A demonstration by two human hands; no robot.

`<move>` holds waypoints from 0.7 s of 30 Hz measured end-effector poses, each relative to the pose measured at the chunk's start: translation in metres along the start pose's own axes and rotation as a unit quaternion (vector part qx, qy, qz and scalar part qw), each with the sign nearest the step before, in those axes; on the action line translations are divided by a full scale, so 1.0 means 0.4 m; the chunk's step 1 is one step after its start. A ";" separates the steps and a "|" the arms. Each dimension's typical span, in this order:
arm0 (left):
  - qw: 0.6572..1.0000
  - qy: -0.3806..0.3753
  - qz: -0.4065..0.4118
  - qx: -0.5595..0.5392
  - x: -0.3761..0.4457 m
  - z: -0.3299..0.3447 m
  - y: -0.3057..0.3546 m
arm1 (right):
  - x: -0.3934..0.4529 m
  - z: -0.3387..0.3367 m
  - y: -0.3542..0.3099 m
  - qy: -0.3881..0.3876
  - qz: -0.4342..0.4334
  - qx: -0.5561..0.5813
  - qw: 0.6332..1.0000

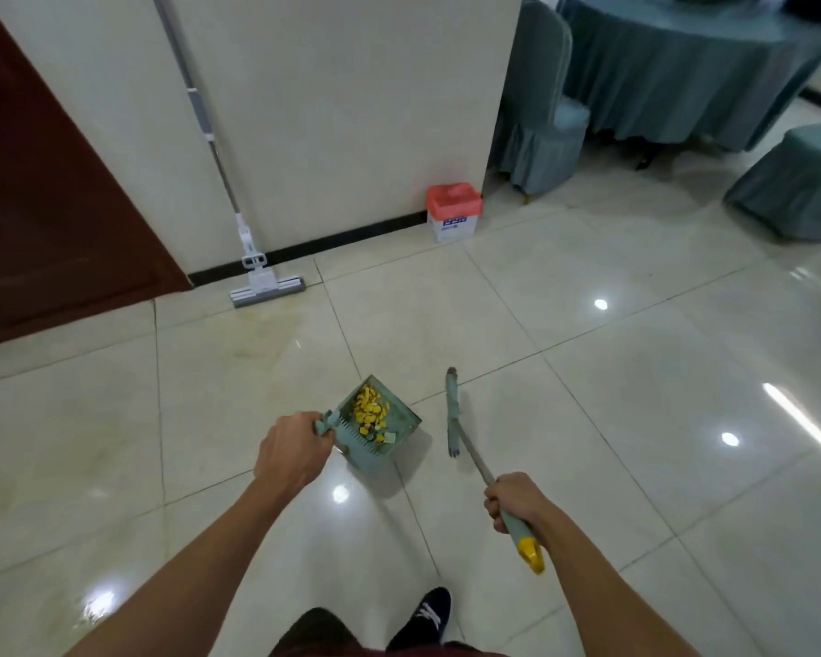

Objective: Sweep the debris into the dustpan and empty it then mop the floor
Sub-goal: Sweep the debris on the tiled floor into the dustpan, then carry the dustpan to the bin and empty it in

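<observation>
Your left hand [295,448] is wrapped tight around the handle of the green dustpan [389,436], just below the middle of the frame. The dustpan is lifted a bit off the floor [636,419], and you can see its shadow under it. Inside it sits the debris [369,412], a pile of little yellow bits with a few green ones.

Your right hand [517,500] is closed around the broom [465,448], to the right of the dustpan. It grips the green part of the stick, and the yellow tip pokes out behind your hand. The broom head is thin and green and sits near the dustpan but does not touch it.

The mop [252,272] leans on the white wall [351,111] in the upper left of the frame, with its head on the floor. A small white bin [452,213] with a red bag stands by the wall corner, above the middle of the frame. It is well apart from the dustpan.

A dark door [43,182] is at the left edge. A round surface [683,78] with a blue-green cloth and covered chairs [536,111] are in the upper right. Your black shoe [425,616] shows at the bottom.
</observation>
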State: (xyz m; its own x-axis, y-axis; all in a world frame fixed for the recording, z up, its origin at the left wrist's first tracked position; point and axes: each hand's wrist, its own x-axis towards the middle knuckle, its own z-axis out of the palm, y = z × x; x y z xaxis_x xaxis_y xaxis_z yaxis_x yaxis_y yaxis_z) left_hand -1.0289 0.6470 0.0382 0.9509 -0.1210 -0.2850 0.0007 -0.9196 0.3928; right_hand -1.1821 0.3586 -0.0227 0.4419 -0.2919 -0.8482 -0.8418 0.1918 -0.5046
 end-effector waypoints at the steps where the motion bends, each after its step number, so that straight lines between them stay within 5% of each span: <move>1: 1.000 0.001 0.004 0.002 0.020 0.002 0.030 | 0.015 -0.024 -0.022 0.005 0.007 0.012 1.000; 21: 0.998 -0.033 0.040 -0.032 0.698 0.022 0.489 | 0.424 -0.333 -0.663 0.082 0.019 0.052 0.995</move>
State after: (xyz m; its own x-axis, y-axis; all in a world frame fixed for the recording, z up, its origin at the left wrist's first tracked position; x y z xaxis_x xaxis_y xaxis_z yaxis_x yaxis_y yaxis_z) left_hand -0.7660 0.4300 0.0280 0.9263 -0.2194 -0.3064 -0.0526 -0.8804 0.4713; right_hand -0.9253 0.1335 -0.0114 0.3470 -0.4305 -0.8332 -0.8160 0.2993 -0.4945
